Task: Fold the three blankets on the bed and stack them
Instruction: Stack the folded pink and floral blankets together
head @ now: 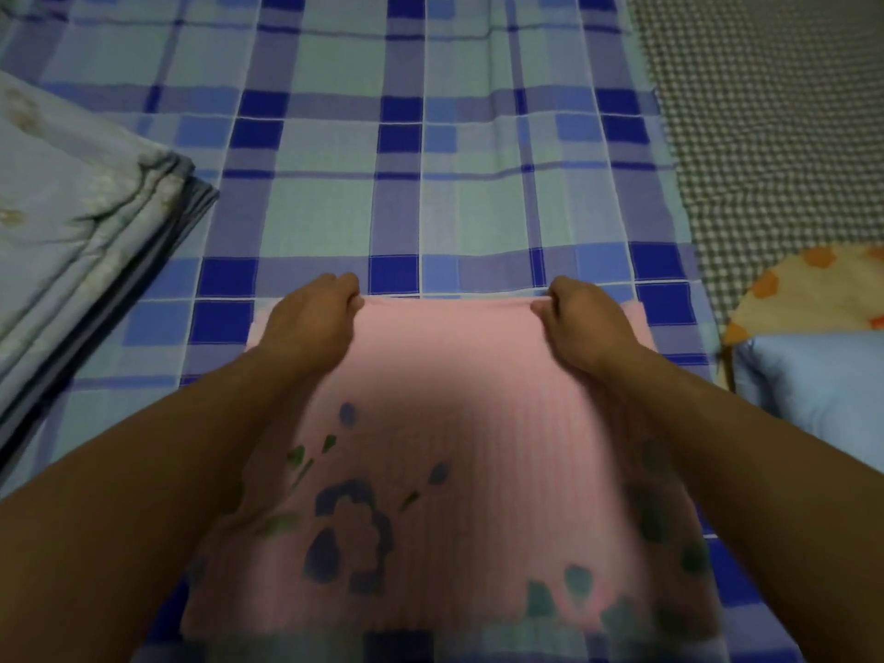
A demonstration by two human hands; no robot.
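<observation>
A pink blanket (445,423) with blue and green flower prints lies in front of me on the blue plaid bed sheet (335,193). My left hand (311,318) pinches its far edge on the left side. My right hand (581,318) pinches the same far edge on the right side. A strip of pink shows beyond each hand, so a lower layer lies under the held one. At the left edge sits a folded pale blue floral blanket (71,222), with a darker folded layer under it.
A checkered green-and-white mattress cover (775,136) runs along the right. A light blue pillow (823,394) sits at the right edge, on a cream cloth with orange shapes (784,284). Bare plaid sheet stretches beyond the hands.
</observation>
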